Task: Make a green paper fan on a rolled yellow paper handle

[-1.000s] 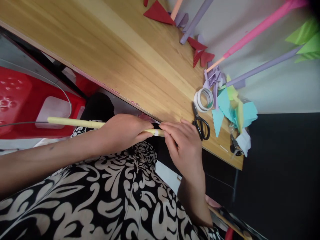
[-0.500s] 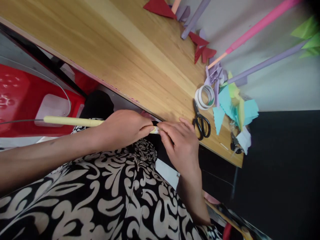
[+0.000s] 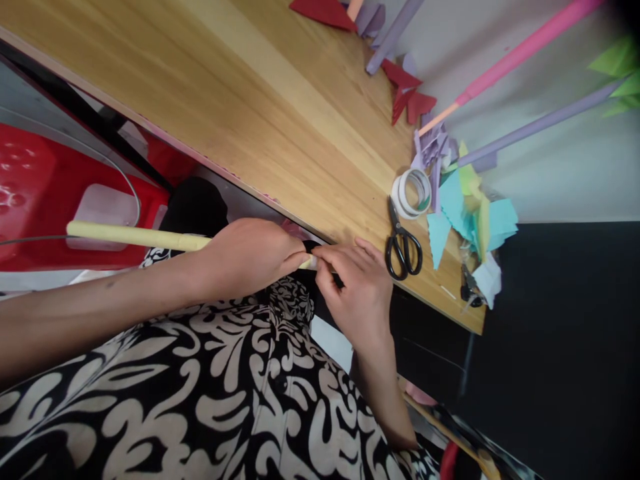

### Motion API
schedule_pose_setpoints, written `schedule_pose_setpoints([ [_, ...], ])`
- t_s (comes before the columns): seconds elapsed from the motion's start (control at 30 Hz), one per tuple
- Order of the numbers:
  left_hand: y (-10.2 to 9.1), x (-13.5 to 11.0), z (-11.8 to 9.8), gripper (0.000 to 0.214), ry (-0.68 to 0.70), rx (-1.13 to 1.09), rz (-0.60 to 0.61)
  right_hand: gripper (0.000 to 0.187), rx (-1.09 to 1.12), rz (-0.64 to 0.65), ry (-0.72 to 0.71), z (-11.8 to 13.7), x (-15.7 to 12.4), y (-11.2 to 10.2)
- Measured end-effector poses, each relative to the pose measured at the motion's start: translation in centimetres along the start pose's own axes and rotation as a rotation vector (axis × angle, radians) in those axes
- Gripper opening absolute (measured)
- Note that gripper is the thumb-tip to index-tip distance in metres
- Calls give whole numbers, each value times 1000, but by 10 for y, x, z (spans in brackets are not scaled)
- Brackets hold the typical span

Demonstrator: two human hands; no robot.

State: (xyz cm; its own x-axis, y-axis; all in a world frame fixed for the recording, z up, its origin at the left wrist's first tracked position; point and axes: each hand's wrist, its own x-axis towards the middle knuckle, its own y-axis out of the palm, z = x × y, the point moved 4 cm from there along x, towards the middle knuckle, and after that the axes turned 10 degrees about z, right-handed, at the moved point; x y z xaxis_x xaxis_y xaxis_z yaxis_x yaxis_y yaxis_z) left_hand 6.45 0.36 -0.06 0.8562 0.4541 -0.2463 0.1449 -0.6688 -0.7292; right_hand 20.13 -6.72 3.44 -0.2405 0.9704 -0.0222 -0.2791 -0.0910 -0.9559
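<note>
A long pale yellow paper tube [image 3: 135,236] lies across my lap, its far end sticking out to the left. My left hand [image 3: 255,257] is closed around it, thumb and fingers pinching near its right end. My right hand [image 3: 357,287] grips that same end, with thumb and forefinger pressed on it. Between the two hands a short whitish and yellow stretch shows; I cannot make out its details. Black-handled scissors [image 3: 403,250] lie on the table close to my right hand, beside rolls of white tape [image 3: 400,200].
The wooden table [image 3: 225,100] runs diagonally past my hands. Cyan paper pieces [image 3: 453,203], purple scraps [image 3: 431,150] and red paper pieces [image 3: 405,90] lie along its far side. A pink tube [image 3: 525,50] and a purple tube [image 3: 540,127] lean there. A red plastic stool-like object [image 3: 45,193] stands at left.
The tube's left end has swung slightly up and further left. My right hand has shifted a little left, its thumb and forefinger more bent.
</note>
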Motion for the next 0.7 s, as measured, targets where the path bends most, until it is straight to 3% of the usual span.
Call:
schedule_pose_setpoints([
  [0.2,1,1,10,44,0,-35,-29,20,35,-94,15,-8,-8,-12],
  [0.37,3,4,18,44,0,-128,24,11,61,-162,-30,3,-18,-15],
  [0.53,2,5,17,43,-59,-165,60,14,200,-109,41,6,-26,7],
  [0.7,4,4,16,40,-19,-185,52,29,136,-91,19,0,-32,27],
])
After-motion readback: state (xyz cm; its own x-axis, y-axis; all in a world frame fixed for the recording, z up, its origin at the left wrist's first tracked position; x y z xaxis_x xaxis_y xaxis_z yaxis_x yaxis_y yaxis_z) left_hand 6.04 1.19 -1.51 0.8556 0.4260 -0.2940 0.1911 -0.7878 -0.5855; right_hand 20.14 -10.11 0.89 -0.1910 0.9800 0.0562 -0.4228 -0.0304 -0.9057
